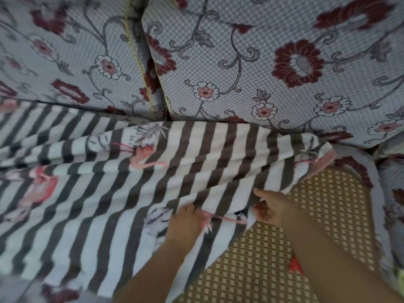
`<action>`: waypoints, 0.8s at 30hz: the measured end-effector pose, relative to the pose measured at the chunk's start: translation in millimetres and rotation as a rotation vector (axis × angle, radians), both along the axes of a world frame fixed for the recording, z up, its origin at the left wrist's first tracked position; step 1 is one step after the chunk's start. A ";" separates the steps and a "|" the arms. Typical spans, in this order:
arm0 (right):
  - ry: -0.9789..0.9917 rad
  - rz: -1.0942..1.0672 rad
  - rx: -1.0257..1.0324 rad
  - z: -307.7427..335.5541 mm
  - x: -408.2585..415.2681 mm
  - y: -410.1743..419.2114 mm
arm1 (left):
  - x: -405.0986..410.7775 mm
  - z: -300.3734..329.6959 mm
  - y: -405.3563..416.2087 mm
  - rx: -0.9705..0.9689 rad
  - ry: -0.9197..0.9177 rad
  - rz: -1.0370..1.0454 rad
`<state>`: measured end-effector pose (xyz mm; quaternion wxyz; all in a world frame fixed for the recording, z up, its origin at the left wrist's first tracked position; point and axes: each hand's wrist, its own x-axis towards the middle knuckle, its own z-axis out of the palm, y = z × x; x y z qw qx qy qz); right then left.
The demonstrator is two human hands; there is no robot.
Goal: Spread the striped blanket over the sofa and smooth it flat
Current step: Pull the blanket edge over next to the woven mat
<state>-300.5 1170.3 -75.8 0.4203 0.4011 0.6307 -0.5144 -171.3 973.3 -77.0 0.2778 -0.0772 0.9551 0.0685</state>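
Observation:
The striped blanket (105, 193), grey and white with pink flamingos, lies rumpled across the left and middle of the sofa seat. Its right part is folded back on itself, with a pink edge showing at the far right. My left hand (185, 221) grips a fold of the blanket near its lower right border. My right hand (270, 207) pinches the blanket's edge just to the right of that, thumb on top. The sofa (251, 62) has grey floral back cushions behind the blanket.
A woven tan mat (328, 215) covers the right part of the seat, bare of blanket. A small red object (295, 264) lies on the mat beside my right forearm. The gap between the two back cushions (150, 68) runs down the middle.

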 end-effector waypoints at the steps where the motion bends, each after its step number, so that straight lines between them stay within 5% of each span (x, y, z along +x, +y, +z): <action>1: 0.008 -0.014 -0.032 0.1 3.6 -2.1 | -3.1 0.4 -7.2 0.075 0.021 0.132; 4: 0.064 -0.145 -0.108 1.1 8.1 -7.0 | -18.9 9.1 -36.7 0.338 0.138 0.616; 8: 0.082 -0.050 0.073 -8.6 24.6 -19.7 | -42.8 24.2 -81.4 0.593 0.266 0.998; 11: -0.041 0.004 0.042 -11.0 56.3 -42.8 | -50.1 41.3 -89.4 0.547 0.365 0.823; 15: -0.130 -0.029 -0.050 -8.9 86.8 -77.4 | -6.9 51.1 -48.3 0.648 0.012 0.501; 18: -0.081 -0.085 -0.043 -13.6 93.7 -92.1 | 50.5 26.5 -26.4 0.271 -0.226 0.132; 20: -0.042 -0.152 -0.102 -11.8 95.3 -96.1 | 78.2 14.3 -22.2 0.063 -0.219 0.048; 24: 0.032 -0.133 -0.130 -6.6 101.6 -87.6 | 87.3 1.9 -36.7 0.036 -0.144 0.003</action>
